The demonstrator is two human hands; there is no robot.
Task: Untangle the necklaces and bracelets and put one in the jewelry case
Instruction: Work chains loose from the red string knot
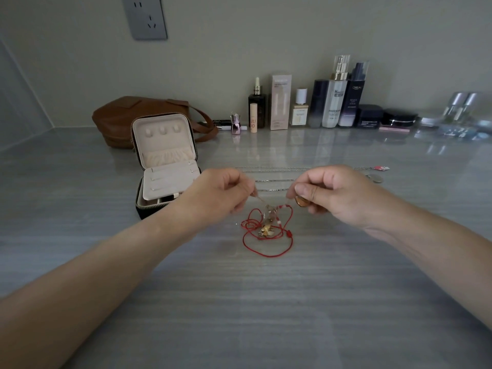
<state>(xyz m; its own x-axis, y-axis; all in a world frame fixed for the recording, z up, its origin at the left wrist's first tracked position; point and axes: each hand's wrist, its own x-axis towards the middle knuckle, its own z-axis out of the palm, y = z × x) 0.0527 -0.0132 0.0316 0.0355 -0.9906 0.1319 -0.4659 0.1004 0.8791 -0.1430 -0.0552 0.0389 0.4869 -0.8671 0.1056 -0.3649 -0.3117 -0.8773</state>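
**A:** What is seen of the place?

**B:** A glossy grey, streaked tabletop (266,302) is shown, set against a plain wall in dim light.

**A:** Where is the jewellery found?

**B:** A tangle (267,222) is seen near the middle of the tabletop. It is made up of a red cord (269,256) and gold charms (266,229). The cord's widest loop is laid flat toward the near edge, while the top of the knot is drawn upward.

**A:** How are the hands held?

**B:** A pale strand (261,200) is pinched by the left hand (221,194) between thumb and forefinger, the other fingers curled in. A beaded strand (283,206) is pinched by the right hand (338,193), and a brown bead (302,201) is tucked under its thumb. Both strands are led down into the tangle between the hands.

**A:** What is laid beyond them?

**B:** Silver chains (274,180) are stretched out in straight lines just behind the hands, parallel to the far edge. A small pink charm (382,168) and a round disc (375,178) are seen at their right ends.

**A:** And the case?

**B:** The jewelry case (149,210) is stood open to the left of the tangle, with its lid raised and nothing from the tangle laid in it. A brown bag (119,118) is set behind it. A row of cosmetic bottles (332,102) is lined along the far edge, toward the right corner. A socket (145,17) is fixed to the wall above.
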